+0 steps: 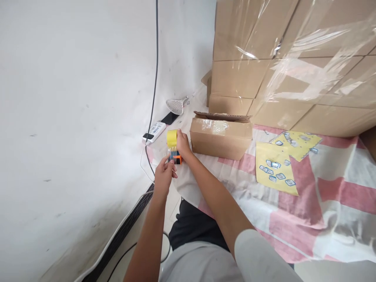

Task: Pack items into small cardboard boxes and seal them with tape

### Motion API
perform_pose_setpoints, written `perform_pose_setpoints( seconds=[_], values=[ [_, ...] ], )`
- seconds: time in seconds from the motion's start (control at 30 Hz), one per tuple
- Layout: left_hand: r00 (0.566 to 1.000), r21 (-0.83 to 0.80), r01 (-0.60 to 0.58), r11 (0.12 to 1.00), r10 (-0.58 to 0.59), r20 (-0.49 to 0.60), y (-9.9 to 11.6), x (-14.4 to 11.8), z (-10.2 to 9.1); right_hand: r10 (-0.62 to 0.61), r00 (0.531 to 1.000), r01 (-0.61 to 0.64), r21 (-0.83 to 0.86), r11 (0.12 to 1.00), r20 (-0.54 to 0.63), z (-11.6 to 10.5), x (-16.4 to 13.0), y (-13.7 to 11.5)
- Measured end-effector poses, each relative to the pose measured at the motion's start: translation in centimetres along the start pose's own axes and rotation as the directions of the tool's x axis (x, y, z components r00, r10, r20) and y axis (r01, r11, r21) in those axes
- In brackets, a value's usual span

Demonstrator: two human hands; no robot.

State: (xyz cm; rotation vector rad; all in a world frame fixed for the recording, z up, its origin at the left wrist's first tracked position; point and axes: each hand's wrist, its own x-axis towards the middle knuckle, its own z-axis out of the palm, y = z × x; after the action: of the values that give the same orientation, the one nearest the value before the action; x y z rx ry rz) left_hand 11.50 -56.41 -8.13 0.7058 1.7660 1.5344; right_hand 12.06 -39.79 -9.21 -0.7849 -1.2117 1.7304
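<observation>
At 10 o'clock of box (221,137): tape dispenser (173,148)
Right hand (182,143): clamped on the dispenser
Left hand (163,175): fingers pinched together – at its orange end

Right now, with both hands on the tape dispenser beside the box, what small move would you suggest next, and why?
Probably carry the tape dispenser right onto the cardboard box: both the left hand and right hand hold it, and the box's top flap looks raised, not sealed.

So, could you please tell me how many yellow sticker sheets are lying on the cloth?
2: one sticker sheet lies flat right of the small box, and the other sheet sits just behind it, partly overlapping. More could be hidden underneath.
</observation>
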Motion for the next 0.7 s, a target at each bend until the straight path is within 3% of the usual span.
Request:
perform_pose_setpoints(
  seconds=[0.2,0.33,0.43,0.53,0.7],
  values=[
    [0.996,0.102,-0.046,0.994,0.053,-0.070,-2.4,-4.0,-0.4,0.063,0.998,-0.063,0.026,0.998,-0.016,0.1,0.2,-0.3],
    [0.998,0.150,-0.028,0.988,0.035,-0.048,-5.1,-7.9,-0.6,0.111,0.994,-0.110,0.050,0.993,-0.017,0.0,0.0,-0.7],
    [0.999,0.169,-0.033,0.985,0.039,-0.030,-7.3,-9.3,-0.8,0.144,0.989,-0.143,0.052,0.988,-0.031,0.0,0.0,-1.2],
    [0.998,0.194,-0.054,0.980,0.060,-0.024,-9.0,-8.0,-1.1,0.196,0.980,-0.194,0.062,0.979,-0.038,0.4,-0.2,-1.6],
    [0.992,0.277,-0.096,0.956,0.116,-0.057,-11.0,-2.7,-2.5,0.316,0.946,-0.323,0.123,0.938,0.070,0.8,-2.7,-2.1]
  ],
)
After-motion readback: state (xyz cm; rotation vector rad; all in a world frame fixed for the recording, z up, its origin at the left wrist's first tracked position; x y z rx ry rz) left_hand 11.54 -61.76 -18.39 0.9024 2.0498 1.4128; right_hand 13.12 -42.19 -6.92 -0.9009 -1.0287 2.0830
